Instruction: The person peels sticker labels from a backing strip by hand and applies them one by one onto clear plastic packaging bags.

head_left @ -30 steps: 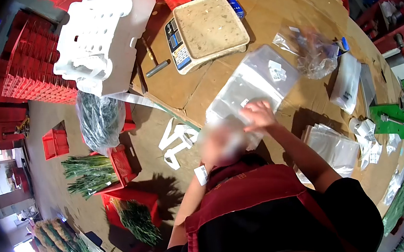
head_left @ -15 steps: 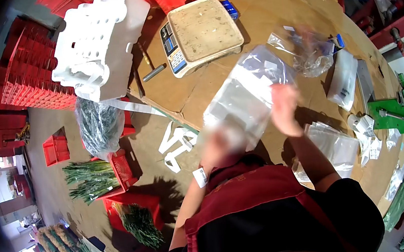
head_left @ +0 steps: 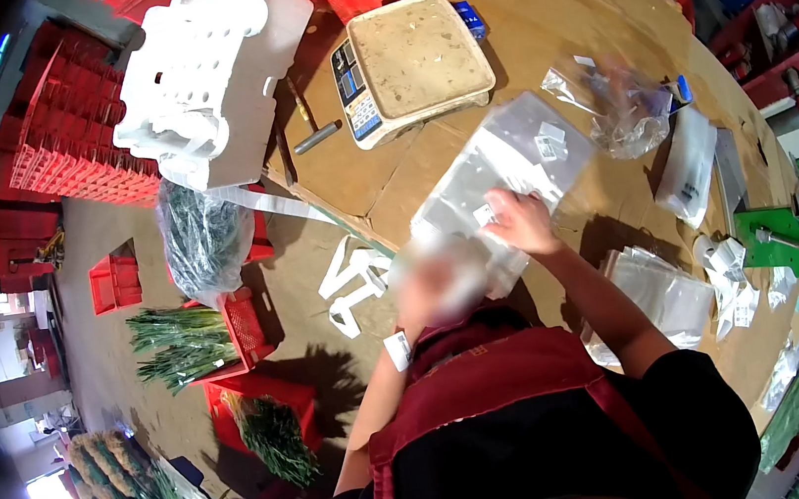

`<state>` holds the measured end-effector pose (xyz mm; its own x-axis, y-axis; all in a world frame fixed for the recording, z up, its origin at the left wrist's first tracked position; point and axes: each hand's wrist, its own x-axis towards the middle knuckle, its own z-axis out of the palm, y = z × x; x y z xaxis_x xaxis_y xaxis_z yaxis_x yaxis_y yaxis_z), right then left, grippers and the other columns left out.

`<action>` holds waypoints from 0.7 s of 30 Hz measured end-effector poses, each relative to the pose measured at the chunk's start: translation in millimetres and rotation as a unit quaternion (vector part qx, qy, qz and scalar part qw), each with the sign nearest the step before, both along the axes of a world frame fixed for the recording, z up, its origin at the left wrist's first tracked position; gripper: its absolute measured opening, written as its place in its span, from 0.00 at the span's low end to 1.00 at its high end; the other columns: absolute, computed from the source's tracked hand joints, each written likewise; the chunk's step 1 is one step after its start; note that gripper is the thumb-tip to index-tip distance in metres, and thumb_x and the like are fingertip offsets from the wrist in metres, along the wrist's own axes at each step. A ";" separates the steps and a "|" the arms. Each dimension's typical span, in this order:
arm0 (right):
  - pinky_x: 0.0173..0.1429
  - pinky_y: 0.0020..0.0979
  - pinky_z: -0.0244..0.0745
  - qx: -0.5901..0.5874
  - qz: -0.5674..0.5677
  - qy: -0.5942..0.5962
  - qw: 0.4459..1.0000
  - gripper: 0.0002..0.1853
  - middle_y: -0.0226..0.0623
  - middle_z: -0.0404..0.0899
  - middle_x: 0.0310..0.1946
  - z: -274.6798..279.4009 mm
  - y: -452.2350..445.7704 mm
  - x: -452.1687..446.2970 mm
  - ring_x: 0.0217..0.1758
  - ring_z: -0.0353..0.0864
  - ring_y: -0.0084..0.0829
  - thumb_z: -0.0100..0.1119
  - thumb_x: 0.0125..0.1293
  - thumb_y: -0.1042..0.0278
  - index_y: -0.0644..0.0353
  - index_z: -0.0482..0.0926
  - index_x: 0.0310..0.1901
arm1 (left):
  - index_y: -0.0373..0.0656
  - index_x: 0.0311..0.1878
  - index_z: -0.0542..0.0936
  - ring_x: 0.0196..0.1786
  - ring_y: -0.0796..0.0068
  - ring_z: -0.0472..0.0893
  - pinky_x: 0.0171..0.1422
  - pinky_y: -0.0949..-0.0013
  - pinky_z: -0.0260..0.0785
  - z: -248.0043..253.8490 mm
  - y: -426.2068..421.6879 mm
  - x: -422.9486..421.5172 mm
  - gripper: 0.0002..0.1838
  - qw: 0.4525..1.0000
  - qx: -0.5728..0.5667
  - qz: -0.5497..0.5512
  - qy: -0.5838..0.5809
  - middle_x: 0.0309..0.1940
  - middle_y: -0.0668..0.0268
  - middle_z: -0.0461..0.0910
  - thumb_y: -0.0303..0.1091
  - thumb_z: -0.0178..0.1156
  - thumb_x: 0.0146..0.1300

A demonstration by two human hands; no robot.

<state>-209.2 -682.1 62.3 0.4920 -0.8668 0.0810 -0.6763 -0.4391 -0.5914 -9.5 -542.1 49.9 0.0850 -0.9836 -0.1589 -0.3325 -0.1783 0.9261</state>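
Clear plastic bags (head_left: 532,148) lie in a flat stack at the table's near edge, with small white labels (head_left: 551,141) on them. My right hand (head_left: 522,221) is over the stack, its fingers bent close to a small label (head_left: 484,214); whether it pinches that label is too small to tell. My left hand (head_left: 429,286) is at the near left corner of the bags, smeared by blur, so its fingers and anything in them cannot be made out. A white label is stuck near my left wrist.
A scale (head_left: 421,57) stands on the cardboard-covered table (head_left: 392,186), a white foam box (head_left: 210,83) left of it. More bags (head_left: 660,297), a label strip (head_left: 727,279) and a green device (head_left: 772,239) are at right. Red crates (head_left: 245,328) with green stalks stand on the floor.
My right hand swung right over the bags half a second ago and is now back left, low over the label. My left hand has stayed in nearly the same place.
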 end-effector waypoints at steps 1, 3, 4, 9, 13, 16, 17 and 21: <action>0.47 0.39 0.62 -0.002 0.033 -0.018 0.999 0.14 0.27 0.77 0.29 -6.0 3.7 -2.6 0.34 0.77 0.33 0.67 0.46 0.52 0.51 0.79 0.29 | 0.38 0.26 0.72 0.25 0.89 0.66 0.27 0.79 0.59 -1.7 -1.2 -3.1 0.10 0.999 -0.034 0.007 0.018 0.20 0.75 0.72 0.29 0.59 0.61; 0.49 0.37 0.59 -0.064 0.093 -0.030 0.993 0.14 0.26 0.75 0.31 -15.9 12.6 -8.9 0.39 0.74 0.32 0.67 0.45 0.51 0.50 0.79 0.30 | 0.38 0.26 0.71 0.26 0.89 0.65 0.28 0.80 0.59 -2.8 -1.4 -5.3 0.09 0.997 -0.060 0.003 0.046 0.21 0.75 0.71 0.27 0.58 0.61; 0.49 0.36 0.58 -0.126 0.121 -0.026 0.984 0.14 0.26 0.75 0.32 -22.1 14.3 -11.9 0.40 0.72 0.31 0.67 0.45 0.52 0.49 0.79 0.30 | 0.38 0.26 0.70 0.26 0.89 0.65 0.28 0.80 0.59 2.1 -2.9 -7.0 0.09 0.996 -0.073 0.000 0.060 0.22 0.76 0.71 0.26 0.57 0.61; 0.50 0.36 0.57 -0.112 0.112 0.000 0.987 0.10 0.25 0.72 0.30 -38.8 6.3 -13.0 0.40 0.70 0.31 0.65 0.46 0.55 0.48 0.77 0.26 | 0.38 0.24 0.70 0.21 0.88 0.62 0.24 0.78 0.56 25.9 -9.0 -11.2 0.08 0.990 0.032 0.025 0.134 0.16 0.75 0.65 0.25 0.59 0.55; 0.49 0.35 0.57 -0.089 0.142 -0.041 0.985 0.09 0.25 0.71 0.28 -8.5 19.2 -14.6 0.38 0.70 0.31 0.63 0.49 0.57 0.50 0.75 0.22 | 0.38 0.24 0.71 0.21 0.88 0.62 0.23 0.78 0.56 19.0 -4.3 -10.8 0.07 0.990 -0.001 0.050 0.130 0.16 0.76 0.65 0.25 0.58 0.55; 0.49 0.32 0.58 -0.095 0.132 -0.031 0.986 0.08 0.26 0.71 0.27 -21.6 20.9 -16.1 0.38 0.70 0.30 0.66 0.48 0.60 0.51 0.76 0.23 | 0.38 0.25 0.72 0.21 0.88 0.63 0.24 0.78 0.57 19.8 -4.2 -8.7 0.06 0.991 0.013 0.035 0.127 0.16 0.75 0.67 0.24 0.57 0.55; 0.47 0.32 0.59 -0.086 0.125 -0.042 0.988 0.08 0.27 0.72 0.26 -23.1 19.6 -14.6 0.36 0.71 0.30 0.66 0.48 0.62 0.52 0.76 0.23 | 0.38 0.25 0.72 0.21 0.88 0.63 0.24 0.78 0.57 23.6 -5.2 -9.2 0.06 0.991 0.013 0.035 0.127 0.16 0.75 0.67 0.24 0.57 0.55; 0.42 0.33 0.63 0.102 0.029 -0.185 0.977 0.06 0.31 0.75 0.22 -29.3 6.1 -24.9 0.29 0.74 0.32 0.64 0.51 0.69 0.56 0.76 0.24 | 0.37 0.24 0.73 0.20 0.86 0.64 0.23 0.76 0.58 24.6 -3.5 -6.9 0.06 0.994 0.048 0.018 0.092 0.15 0.73 0.68 0.26 0.58 0.54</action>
